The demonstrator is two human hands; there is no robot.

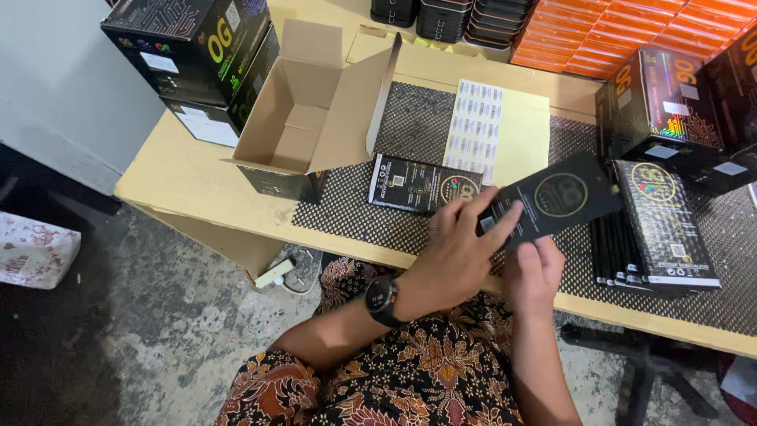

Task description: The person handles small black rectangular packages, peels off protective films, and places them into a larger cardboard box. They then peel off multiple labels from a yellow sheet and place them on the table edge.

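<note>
A flat black package with a gold ring print [560, 197] is held tilted above the table's front edge. My right hand [532, 272] grips its lower end from below. My left hand [461, 248], with a black watch on the wrist, lies over the package's lower left corner, fingers spread on its face. Another flat black package [422, 183] lies on the patterned mat [355, 209] just left of my hands. A sheet of small barcode stickers on yellow backing [493, 130] lies behind it.
An open cardboard box [303, 118] stands at the left of the wooden table [185, 170]. Black cartons [197, 55] are stacked behind it. A pile of flat black packages [658, 229] and black cartons [670, 114] sit right. Orange boxes [623, 31] fill the back.
</note>
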